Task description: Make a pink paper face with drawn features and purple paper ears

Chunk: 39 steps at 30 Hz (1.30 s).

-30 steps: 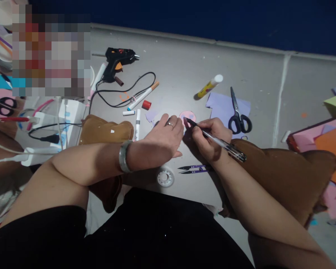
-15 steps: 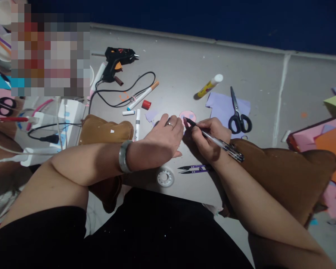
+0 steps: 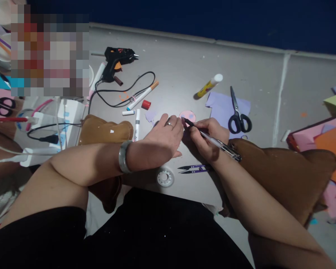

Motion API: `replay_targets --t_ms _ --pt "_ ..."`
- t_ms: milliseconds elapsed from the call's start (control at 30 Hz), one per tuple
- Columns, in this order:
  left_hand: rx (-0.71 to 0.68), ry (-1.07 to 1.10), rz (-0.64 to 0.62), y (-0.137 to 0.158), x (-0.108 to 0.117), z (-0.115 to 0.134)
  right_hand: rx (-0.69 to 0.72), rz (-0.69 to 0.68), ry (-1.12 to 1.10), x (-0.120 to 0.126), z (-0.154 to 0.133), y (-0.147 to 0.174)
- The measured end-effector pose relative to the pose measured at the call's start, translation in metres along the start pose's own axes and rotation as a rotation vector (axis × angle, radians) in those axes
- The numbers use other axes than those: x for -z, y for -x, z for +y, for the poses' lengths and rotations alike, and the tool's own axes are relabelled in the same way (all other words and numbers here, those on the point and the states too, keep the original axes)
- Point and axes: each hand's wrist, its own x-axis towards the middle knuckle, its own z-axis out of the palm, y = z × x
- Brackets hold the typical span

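Glue gun [image 3: 116,61] on the counter [image 3: 173,59]. Left hand [image 3: 164,140] palm-down, fingers stretched out, I can see, beside a pink paper circle [image 3: 188,114] on the counter. Right hand [image 3: 216,130] grips a pen [image 3: 225,147], tip at the circle. Scissors [image 3: 236,112] lie on purple paper [image 3: 220,106].

Open ahead of the fingertips of left hand [image 3: 166,138] and right hand [image 3: 211,136], across bare table [image 3: 176,71] between red cap [image 3: 146,105] and glue stick [image 3: 210,86]. Reduced between both sets of fingers to a narrow gap, crossed at its far end by pen [image 3: 212,139] over pink disc [image 3: 189,113]. Obstructed behind that gap by purple snips [image 3: 196,171], behind the left fingers by tape roll [image 3: 164,178]. Hemmed in left of the left fingers by white marker [image 3: 137,121], right of the right fingers by scissors [image 3: 236,112] on lavender paper [image 3: 221,108].
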Motion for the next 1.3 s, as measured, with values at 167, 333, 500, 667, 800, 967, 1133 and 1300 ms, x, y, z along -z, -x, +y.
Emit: replay_targets --t_ms 167,333,500,667,800,967,1133,1300 --pt "-0.001 0.013 -0.011 -0.0003 0.0014 0.0001 0.011 0.003 0.035 0.0002 0.0004 0.0004" --pt "-0.003 0.018 -0.021 -0.0015 0.0023 -0.0006 0.012 0.016 0.042 0.0006 -0.0007 0.0006" --pt "-0.004 -0.007 -0.021 -0.0018 0.0033 -0.0008 -0.046 0.012 0.037 0.0020 -0.0031 -0.0007" --pt "0.000 0.005 -0.035 -0.0012 0.0055 -0.0006 -0.094 -0.002 0.047 0.0040 -0.0067 -0.0026" --pt "0.004 0.016 -0.046 -0.0012 0.0069 -0.0006 -0.093 0.002 0.027 0.0041 -0.0082 -0.0027" --pt "-0.008 0.004 -0.038 -0.0009 0.0072 -0.0004 -0.067 0.011 0.015 0.0032 -0.0082 -0.0027" --pt "-0.014 -0.012 -0.024 -0.0002 0.0059 -0.0003 -0.087 0.010 0.036 0.0027 -0.0064 -0.0024" --pt "-0.007 -0.009 -0.034 -0.0001 0.0085 -0.0008 -0.087 -0.002 0.015 0.0026 -0.0048 -0.0020"
